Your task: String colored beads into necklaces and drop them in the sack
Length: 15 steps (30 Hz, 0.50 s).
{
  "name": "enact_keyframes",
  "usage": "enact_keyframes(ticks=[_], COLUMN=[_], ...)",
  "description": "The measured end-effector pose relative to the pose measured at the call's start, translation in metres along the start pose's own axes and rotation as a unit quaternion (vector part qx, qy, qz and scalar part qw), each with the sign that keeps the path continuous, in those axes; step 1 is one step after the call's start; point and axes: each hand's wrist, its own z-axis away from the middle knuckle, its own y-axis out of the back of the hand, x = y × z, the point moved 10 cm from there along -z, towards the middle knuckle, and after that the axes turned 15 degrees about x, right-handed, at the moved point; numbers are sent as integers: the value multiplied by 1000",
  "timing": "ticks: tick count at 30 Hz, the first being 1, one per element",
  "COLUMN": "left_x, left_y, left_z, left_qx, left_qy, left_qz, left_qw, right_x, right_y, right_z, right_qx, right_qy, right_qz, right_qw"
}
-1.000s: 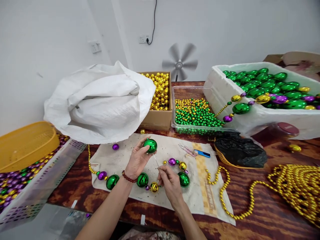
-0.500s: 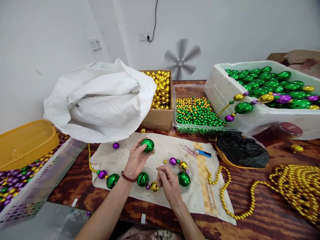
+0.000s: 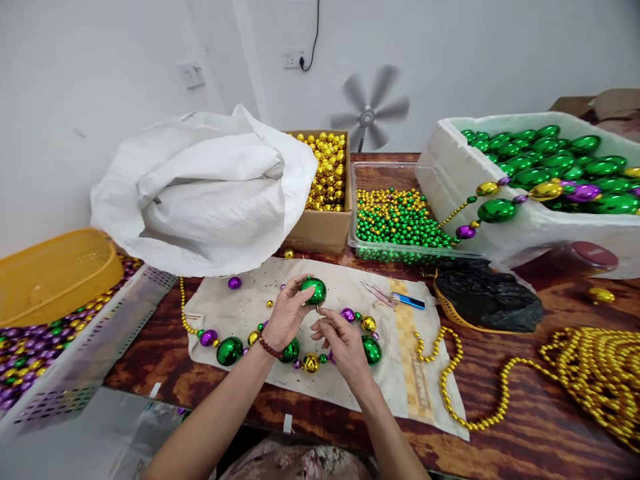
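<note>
My left hand (image 3: 287, 316), a red beaded bracelet at its wrist, grips a shiny green ball (image 3: 316, 292) above the cloth. Just below that ball, my right hand (image 3: 346, 345) pinches a thin pale needle-like piece (image 3: 317, 309) whose upper end meets the ball's underside. A strand of green, purple and gold beads lies under and around both hands, with a large green bead (image 3: 229, 351) at left and another green bead (image 3: 371, 350) at right. Partly behind my left wrist is a third green bead (image 3: 291, 350). Loose on the cloth is a purple bead (image 3: 235, 283).
Tweezers (image 3: 377, 293) and a blue-handled tool (image 3: 408, 301) lie on the cloth (image 3: 350, 393). Behind stand a white sack (image 3: 210, 220), a carton (image 3: 320, 230), a clear bin (image 3: 355, 247) and a foam box (image 3: 530, 233). Gold bead strings (image 3: 595, 373) lie at right, a bead crate (image 3: 95, 353) at left.
My right hand has moved up close to the green ball, and less of the needle-like piece shows between them. The ball sits slightly further right in view.
</note>
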Motion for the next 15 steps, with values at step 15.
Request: enact_keyframes(ticks=[15], left_x=[51], left_y=[60], left_z=[-50], left_qx=[-20], left_qy=[-332], left_qz=[-614], left_qw=[716], right_x=[26], right_y=[28], right_z=[2], right_qx=[84], right_qy=[-111], right_qz=[-87], right_qw=[986])
